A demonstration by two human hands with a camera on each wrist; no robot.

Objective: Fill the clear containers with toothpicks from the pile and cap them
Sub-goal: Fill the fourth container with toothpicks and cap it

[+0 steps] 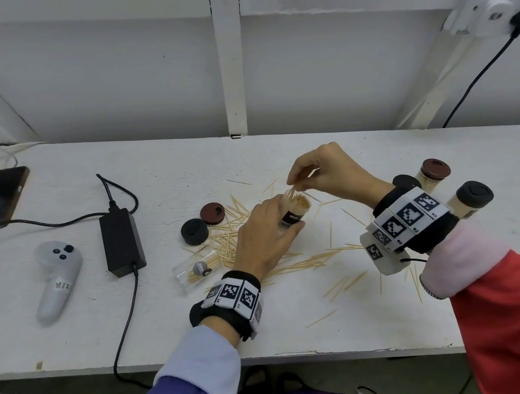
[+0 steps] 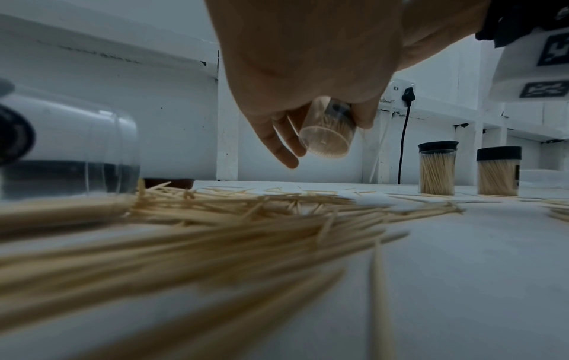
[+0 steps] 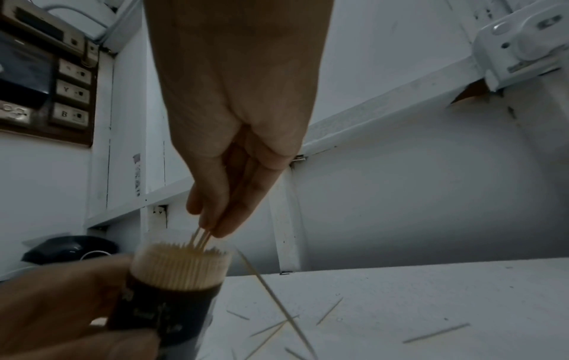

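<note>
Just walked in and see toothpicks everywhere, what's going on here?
A person is refilling toothpick jars. The left hand holds a clear container, nearly full and tilted above the table. The right hand pinches a few toothpicks into its mouth. Two loose caps wait nearby.

Tilted full container, scattered toothpicks

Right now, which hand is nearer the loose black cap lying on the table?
Left. The left hand, gripping the container, is just right of the black cap. The right hand, pinching toothpicks above the container, is farther right.
</note>
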